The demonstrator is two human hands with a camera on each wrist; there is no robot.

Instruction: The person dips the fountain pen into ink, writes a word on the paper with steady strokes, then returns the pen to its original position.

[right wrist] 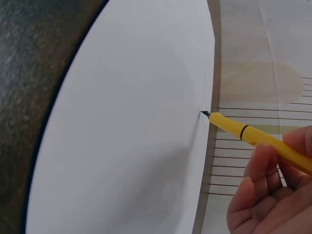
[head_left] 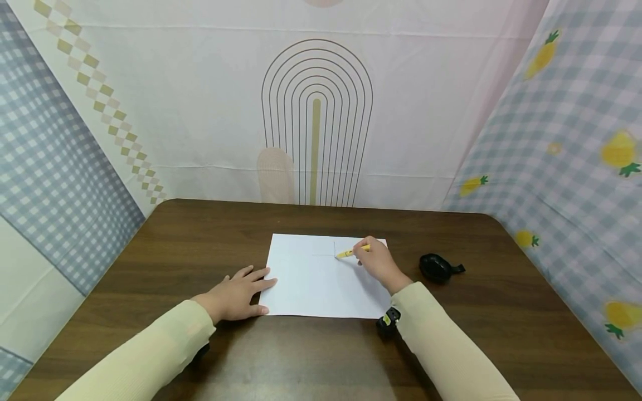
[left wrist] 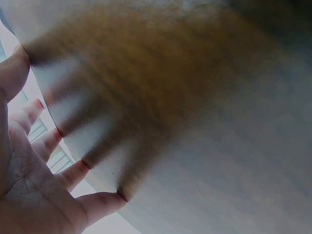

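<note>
the right hand (head_left: 379, 262) pinches a slim yellow pen (head_left: 347, 254), its dark nib (right wrist: 206, 114), plain only in the right wrist view, touching rectangular white paper (head_left: 316, 287); the left hand (head_left: 238, 295), fingers spread, touches its left edge.

1. Two hands: one left hand (head_left: 236, 296), one right hand (head_left: 377, 260).
2. Two cream sleeves (head_left: 150, 351), one on each arm.
3. One yellow fountain pen (right wrist: 230, 124).
4. One sheet of white paper (head_left: 306, 289).
5. Two thin drawn lines (head_left: 323, 255) countable in the head view, one horizontal and one vertical.
6. One black oval case (head_left: 434, 268).
7. One bench (head_left: 215, 234).
8. One arch print (head_left: 315, 156) on the backdrop.
9. Five yellow fruit prints (head_left: 621, 149) with green tops.
</note>
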